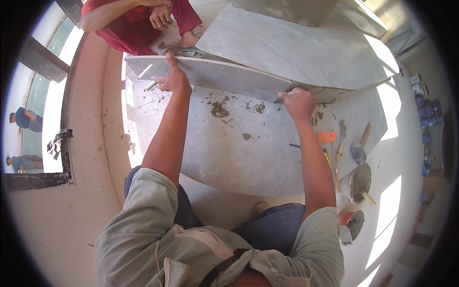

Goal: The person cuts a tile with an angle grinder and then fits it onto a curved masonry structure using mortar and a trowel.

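Grey and flat-faced, the long panel [224, 75] on the head view looks like stiff tile or stone: probably fairly heavy for its slimness, brittle at the corners, and a little slippery where dust lies on it. Its long edges, taken well apart near both ends, seem the sound places to hold (a single-ended grip would likely let it twist). It stands tilted on edge at the far side of the mortar-spotted surface [229, 153], just near of the broad slab [296, 45]. Toward its left end, the left hand [176, 79] has its fingers spread, the thumb up at the top edge and the others across the near face. At its right end, the right hand [300, 103] is curled, fingers seemingly pinching the panel's corner, though the knuckles hide the exact contact.
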`<action>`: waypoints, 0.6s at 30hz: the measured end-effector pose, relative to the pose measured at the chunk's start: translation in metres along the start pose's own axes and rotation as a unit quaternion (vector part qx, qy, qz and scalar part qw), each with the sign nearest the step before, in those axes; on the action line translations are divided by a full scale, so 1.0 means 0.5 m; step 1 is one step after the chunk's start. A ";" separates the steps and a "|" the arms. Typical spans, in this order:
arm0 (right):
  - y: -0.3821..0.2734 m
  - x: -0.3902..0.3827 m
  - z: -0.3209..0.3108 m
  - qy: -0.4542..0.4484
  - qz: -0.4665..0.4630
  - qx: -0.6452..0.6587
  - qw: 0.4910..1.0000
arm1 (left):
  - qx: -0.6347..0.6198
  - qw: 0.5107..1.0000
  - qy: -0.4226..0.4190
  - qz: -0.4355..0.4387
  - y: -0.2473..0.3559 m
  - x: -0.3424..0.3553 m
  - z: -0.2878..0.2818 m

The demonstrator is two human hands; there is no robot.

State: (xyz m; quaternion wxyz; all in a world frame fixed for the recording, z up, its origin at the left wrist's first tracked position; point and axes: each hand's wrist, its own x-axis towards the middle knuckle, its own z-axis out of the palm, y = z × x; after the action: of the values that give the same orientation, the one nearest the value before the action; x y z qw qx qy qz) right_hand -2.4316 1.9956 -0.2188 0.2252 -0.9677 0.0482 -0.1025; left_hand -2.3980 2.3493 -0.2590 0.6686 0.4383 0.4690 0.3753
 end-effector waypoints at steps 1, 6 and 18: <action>-0.003 0.000 0.001 0.004 -0.002 0.000 1.000 | 0.065 0.993 0.056 0.078 -0.005 0.001 0.001; 0.019 0.000 0.012 0.033 -0.019 0.003 0.999 | 0.156 0.763 -0.178 0.601 -0.005 -0.075 -0.027; 0.010 -0.004 0.005 0.022 -0.019 0.024 0.999 | 0.174 0.687 -0.246 0.661 -0.014 -0.128 -0.015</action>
State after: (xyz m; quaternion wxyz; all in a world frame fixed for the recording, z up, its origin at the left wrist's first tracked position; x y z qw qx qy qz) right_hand -2.4332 1.9926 -0.2234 0.2450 -0.9603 0.0328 -0.1294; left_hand -2.4222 2.2902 -0.2478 0.2505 0.8198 -0.0666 0.5106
